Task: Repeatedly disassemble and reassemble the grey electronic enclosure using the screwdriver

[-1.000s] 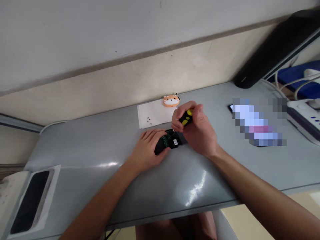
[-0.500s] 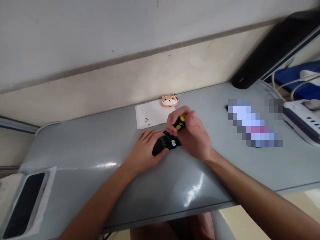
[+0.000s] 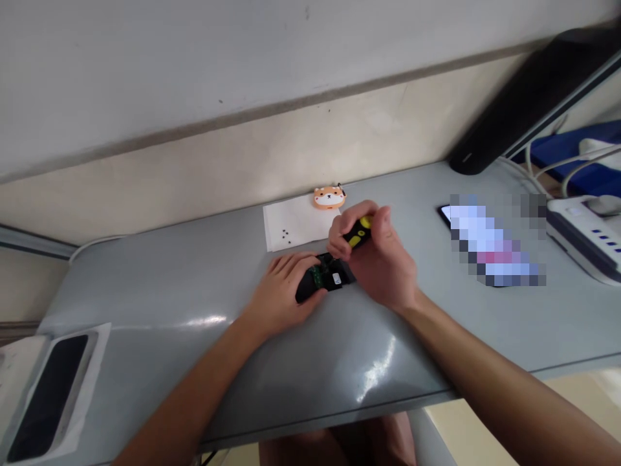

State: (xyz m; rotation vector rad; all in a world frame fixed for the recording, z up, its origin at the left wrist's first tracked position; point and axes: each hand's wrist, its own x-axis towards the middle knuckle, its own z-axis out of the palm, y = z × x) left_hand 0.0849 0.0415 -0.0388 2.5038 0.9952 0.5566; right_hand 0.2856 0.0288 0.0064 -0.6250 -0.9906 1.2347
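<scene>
Right hand (image 3: 383, 265) tight around a likely screwdriver (image 3: 358, 233)

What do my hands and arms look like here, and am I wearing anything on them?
The left hand and right hand are bare, with no gloves or rings visible. The left forearm and right forearm are uncovered too: no sleeves, watch or bracelet shows.

Yellow-on-black handle (image 3: 358, 237), green circuit board (image 3: 317, 277), orange and white case (image 3: 329, 197), grey desk (image 3: 160, 278)
</scene>
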